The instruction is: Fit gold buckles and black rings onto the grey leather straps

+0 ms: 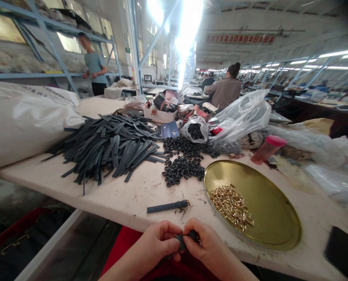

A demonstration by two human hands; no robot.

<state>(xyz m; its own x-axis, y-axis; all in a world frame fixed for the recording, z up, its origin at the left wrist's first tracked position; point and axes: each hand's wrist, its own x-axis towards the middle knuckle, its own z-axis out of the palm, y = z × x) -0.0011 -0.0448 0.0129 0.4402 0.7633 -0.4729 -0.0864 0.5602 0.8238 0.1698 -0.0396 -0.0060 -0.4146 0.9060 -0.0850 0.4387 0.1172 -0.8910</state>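
Note:
At the table's front edge, my left hand [161, 242] is closed in a pinch on a dark leather strap [180, 242]. Close beside it, my right hand [202, 242] grips the same strap, folded between the fingertips; a small glint of metal shows by the right fingers. Most of the strap is hidden by my hands. Just beyond them on the table lies another dark strap [165, 207] with a gold buckle at its right end. Small black loops [182, 169] are heaped farther back, and gold metal pieces [231, 207] lie on a round golden tray [275, 212] to the right.
A big pile of dark straps [109, 146] covers the table's left, beside a white sack [24, 125]. Behind are a bag of loops [195, 130], clear plastic bags [241, 113] and a pink-lidded jar [269, 148]. A black flat object [343, 249] sits far right. People work beyond.

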